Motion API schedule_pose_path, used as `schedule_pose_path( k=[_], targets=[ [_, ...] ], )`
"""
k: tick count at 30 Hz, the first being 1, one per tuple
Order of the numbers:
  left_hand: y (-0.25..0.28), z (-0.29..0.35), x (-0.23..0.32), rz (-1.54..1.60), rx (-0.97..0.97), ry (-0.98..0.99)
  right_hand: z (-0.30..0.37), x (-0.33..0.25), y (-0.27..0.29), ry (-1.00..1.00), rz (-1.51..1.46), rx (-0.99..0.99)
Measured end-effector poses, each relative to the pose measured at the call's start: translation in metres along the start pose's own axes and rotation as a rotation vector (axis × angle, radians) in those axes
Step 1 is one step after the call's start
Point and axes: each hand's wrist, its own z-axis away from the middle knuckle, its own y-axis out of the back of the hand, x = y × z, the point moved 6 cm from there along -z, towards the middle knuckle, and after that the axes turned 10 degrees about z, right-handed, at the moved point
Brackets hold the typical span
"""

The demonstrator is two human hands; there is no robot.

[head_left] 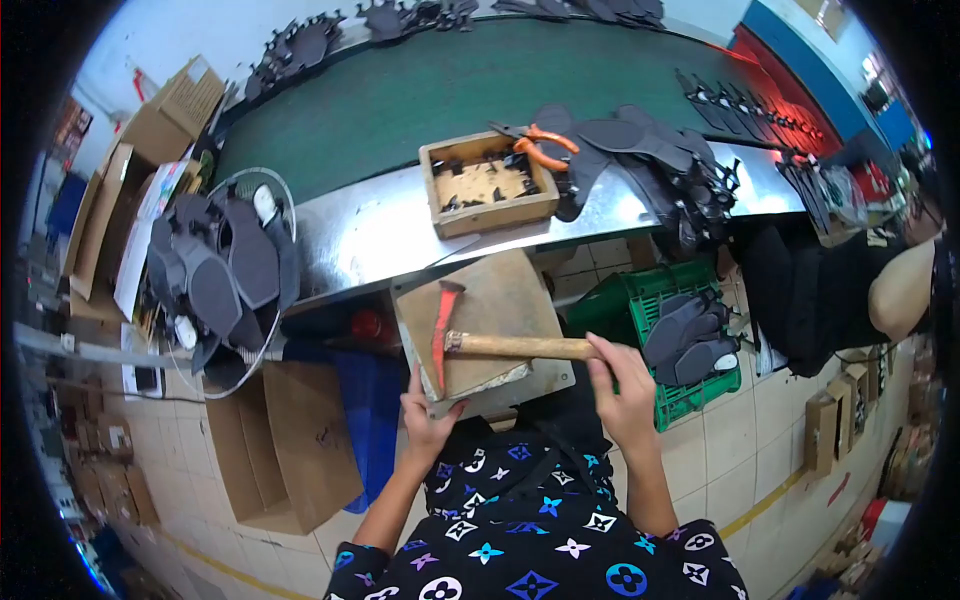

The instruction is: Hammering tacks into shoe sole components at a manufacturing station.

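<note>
A hammer (520,346) with a red metal head and a wooden handle lies across a worn, square brown board (500,290). My right hand (624,388) is closed round the end of the handle, on the board's right side. At the near left corner of the board, my left hand (428,418) grips the edge, with the thumb and fingers apart along it. Beneath the board a grey metal plate (540,384) sticks out. The hammer's head rests near the board's left side, close to my left fingers.
A wooden box (497,216) of small black pieces stands on the metal ledge, orange-handled pliers (545,143) on its rim. Grey soles (650,140) lie beside it, before a green conveyor belt (400,105). A basket of soles (225,260), a cardboard box (285,450) and a green crate (690,400) surround me.
</note>
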Motion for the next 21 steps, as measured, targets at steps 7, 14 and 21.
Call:
schedule_pose_path(
  k=[7,14,21],
  targets=[
    [-0.022,-0.029,0.024,-0.088,0.162,0.067,-0.056,-0.053,-0.006,0.305,0.499,0.041],
    [-0.011,-0.037,-0.007,0.169,0.141,0.359,-0.045,-0.032,-0.018,0.339,0.484,0.128],
    [-0.012,-0.059,0.013,0.237,0.179,0.297,0.028,0.001,-0.016,0.359,-0.043,0.301]
  ],
)
